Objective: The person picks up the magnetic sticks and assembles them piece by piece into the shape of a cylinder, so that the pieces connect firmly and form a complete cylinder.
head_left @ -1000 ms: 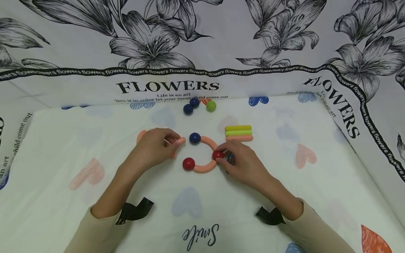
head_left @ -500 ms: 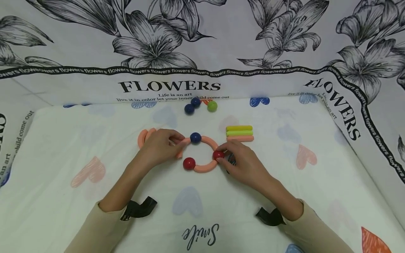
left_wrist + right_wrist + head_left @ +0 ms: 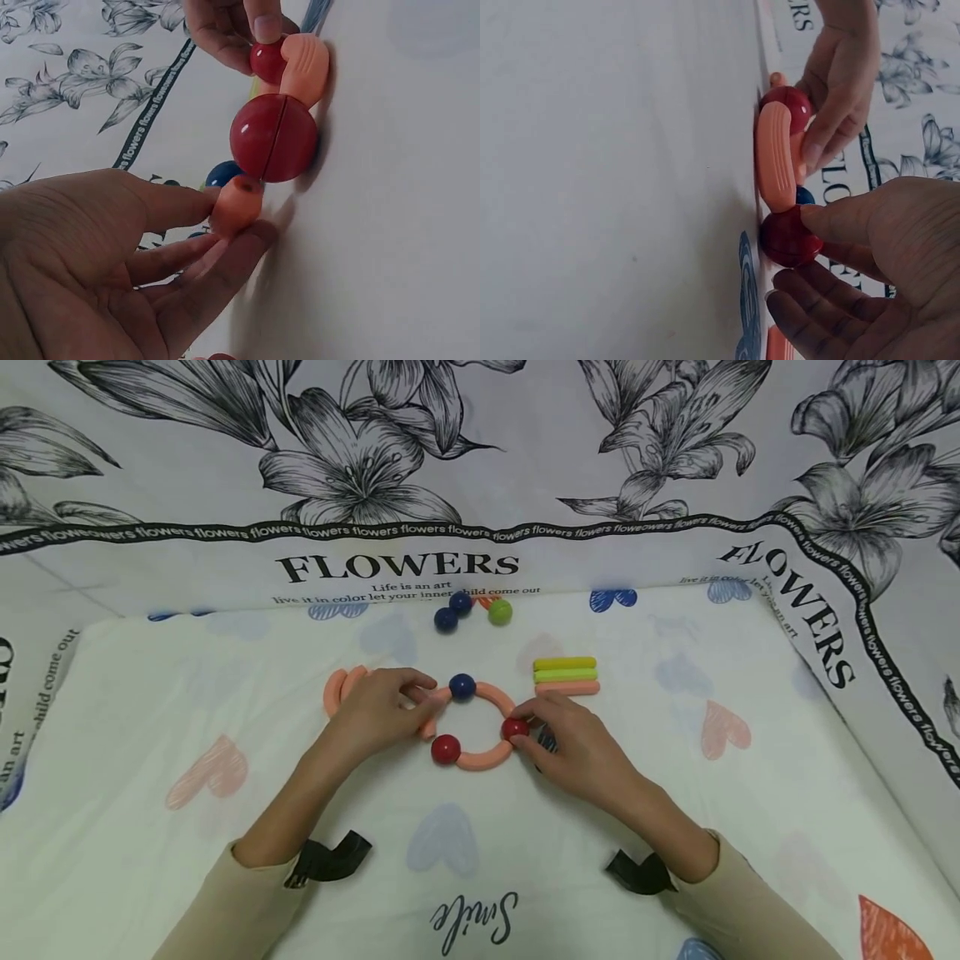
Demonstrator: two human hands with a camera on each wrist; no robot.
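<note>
My left hand pinches a peach curved stick between thumb and fingers; its upper end meets a blue ball. Its lower end, with a dark hole, lies close to a red ball, apparently just apart. Thumb and fingers of my right hand hold a second red ball at the ring's right side. One curved stick links this ball with the blue one, and another curved stick joins the two red balls. Fingers partly cover the held stick in the head view.
Behind the ring are two blue balls and a green ball. Yellow, lime and peach straight sticks lie side by side at the back right. Beyond my left hand rest spare curved sticks. Patterned white cloth covers the surface.
My left hand has moved slightly right, bringing the curved stick from a gap up against the blue ball. My right hand has stayed at the red ball.
</note>
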